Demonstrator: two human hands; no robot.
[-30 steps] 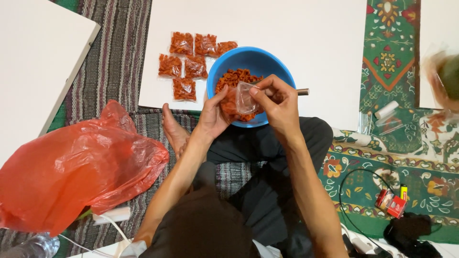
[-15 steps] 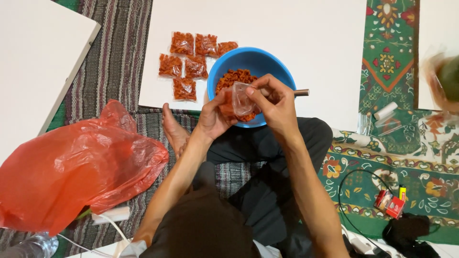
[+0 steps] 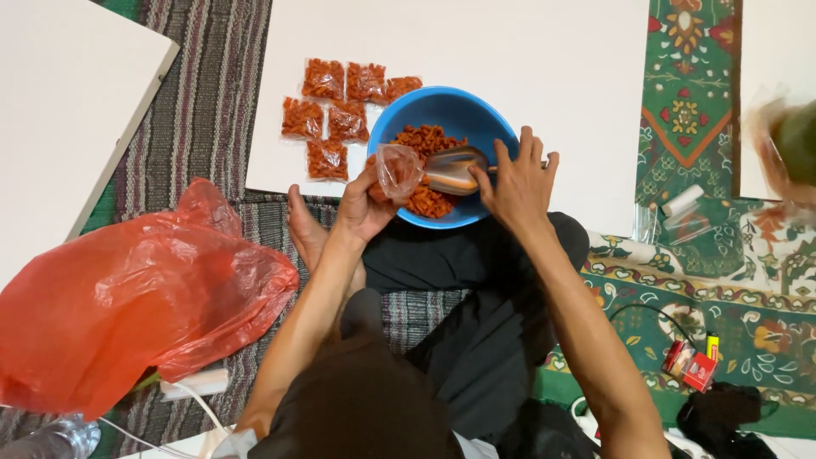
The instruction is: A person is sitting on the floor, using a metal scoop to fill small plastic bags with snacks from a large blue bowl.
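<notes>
Surface: you are sitting on a striped woven rug [image 3: 204, 110] facing a smooth white board [image 3: 527, 51], its upper centre lying bare. Blue plastic bowl [image 3: 442, 110] is sitting at its lower edge. Your left hand [image 3: 361, 208] is pinching a clear small bag [image 3: 398, 167]; your right hand [image 3: 518, 183] is gripping a scoop [image 3: 455, 168].

Both bare forearms reach forward from the body and converge, the left hand [image 3: 364, 204] closed with thumb and fingertips pinched together, palm turned inward, while the right hand [image 3: 518, 183] sits just beside it, wrist bent, its fingers spread and pointing upward and its thumb tucked under.
</notes>
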